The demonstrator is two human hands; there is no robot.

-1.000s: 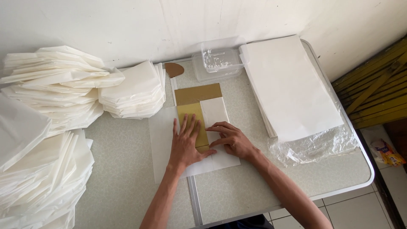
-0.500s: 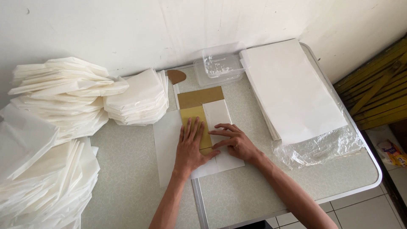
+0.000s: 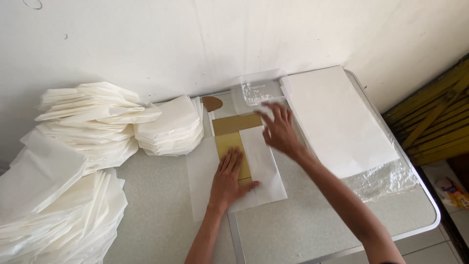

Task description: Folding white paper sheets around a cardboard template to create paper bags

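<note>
Partly blurred, the right hand (image 3: 279, 131) is seen raised with fingers spread, nothing held; whether the table (image 3: 312, 230) is touched cannot be told. A cardboard template (image 3: 233, 139) is half hidden under a folded white sheet (image 3: 261, 166). The left hand (image 3: 229, 178) is laid flat, fingers together, on template and sheet. A paper stack (image 3: 337, 122) is set just right; a clear tray (image 3: 256, 93) behind; folded piles (image 3: 168, 127) at left, cut off.

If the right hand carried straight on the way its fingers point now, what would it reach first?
The right hand points up and left toward the wall. First in that line looks to be the clear plastic container just past its fingertips. The hand is blurred and its height above the table is unclear.
</note>
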